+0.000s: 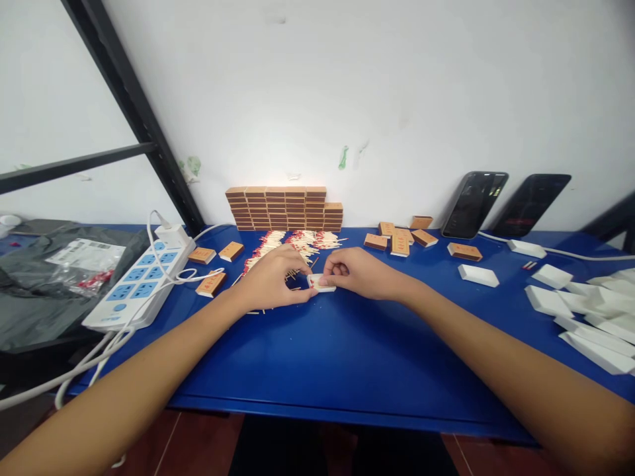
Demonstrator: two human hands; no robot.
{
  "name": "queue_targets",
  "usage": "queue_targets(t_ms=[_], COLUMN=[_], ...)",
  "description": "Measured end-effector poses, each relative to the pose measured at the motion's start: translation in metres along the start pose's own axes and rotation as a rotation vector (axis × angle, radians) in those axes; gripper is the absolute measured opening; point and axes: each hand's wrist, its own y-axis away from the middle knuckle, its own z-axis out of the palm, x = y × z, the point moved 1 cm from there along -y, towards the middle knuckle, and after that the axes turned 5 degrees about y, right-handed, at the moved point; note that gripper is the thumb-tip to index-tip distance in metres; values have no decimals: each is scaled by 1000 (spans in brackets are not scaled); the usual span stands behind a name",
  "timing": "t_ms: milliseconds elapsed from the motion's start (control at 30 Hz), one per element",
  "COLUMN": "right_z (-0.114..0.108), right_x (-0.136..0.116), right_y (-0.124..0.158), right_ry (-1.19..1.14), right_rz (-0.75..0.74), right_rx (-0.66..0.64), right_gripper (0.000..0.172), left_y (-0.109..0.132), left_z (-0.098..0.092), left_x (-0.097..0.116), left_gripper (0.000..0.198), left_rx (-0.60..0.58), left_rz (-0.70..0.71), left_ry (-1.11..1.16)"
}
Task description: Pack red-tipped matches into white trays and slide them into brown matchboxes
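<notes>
A small white matchbox tray [328, 289] with red-headed matches [317, 283] in it is between my two hands, over the blue table. My left hand [278, 276] grips its left end, with thumb and fingers curved round it. At the right end, my right hand [361, 272] is closed, its fingertips on the tray and over the matches, part of which they hide. Just beyond my left hand lies a spread heap of loose matches [303, 241], their heads mostly red. A few single matches lie by my left wrist.
Stacked brown matchboxes [278, 210] stand against the wall. More matchboxes [399, 243] lie loose on both sides. Several white trays [602, 301] are piled at right. Two phones [473, 205] lean on the wall. A power strip [143, 281] with cables lies left, beside a dark plastic bag [30, 291].
</notes>
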Motion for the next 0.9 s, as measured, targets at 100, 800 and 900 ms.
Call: queue_targets(t_ms=[100, 800, 900], right_z=[-6, 1, 10], right_x=[10, 60, 55], right_y=[-7, -16, -4], right_ry=[-16, 190, 57], right_rz=[23, 86, 51], right_rx=[105, 317, 375], right_gripper=[26, 12, 13], left_y=[0, -1, 5], left_z=[0, -5, -2], left_x=[0, 2, 9], left_gripper=[19, 21, 19], left_rx=[6, 32, 92], left_rz=[2, -27, -33], left_ry=[-3, 0, 4])
